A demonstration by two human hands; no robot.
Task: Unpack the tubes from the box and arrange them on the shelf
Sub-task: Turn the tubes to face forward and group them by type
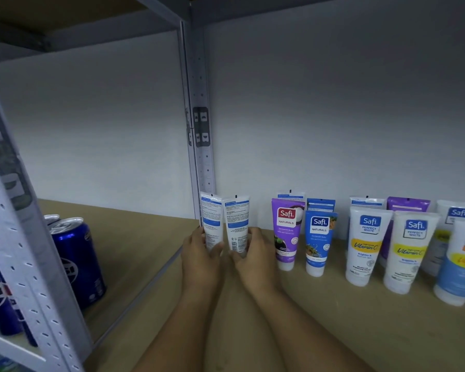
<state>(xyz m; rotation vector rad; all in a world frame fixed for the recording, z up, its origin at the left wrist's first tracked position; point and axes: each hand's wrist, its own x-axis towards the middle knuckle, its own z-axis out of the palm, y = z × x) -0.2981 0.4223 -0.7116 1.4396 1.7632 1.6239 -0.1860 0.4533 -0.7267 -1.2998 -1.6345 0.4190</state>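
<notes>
Two white tubes with blue print stand upright, caps down, at the back left of the brown shelf board (320,326), their back labels facing me. My left hand (200,260) grips the left white tube (212,224), fingers curled round its lower part. My right hand (255,260) grips the right white tube (236,224) the same way. The two tubes stand side by side, nearly touching, next to the grey upright post (200,130). The caps are hidden behind my hands. No box is in view.
To the right stand rows of tubes: a purple tube (287,232), a blue tube (320,241) and several white Vitamin C tubes (365,245). Blue Pepsi cans (77,260) stand in the neighbouring bay on the left, beyond a grey perforated post (24,264).
</notes>
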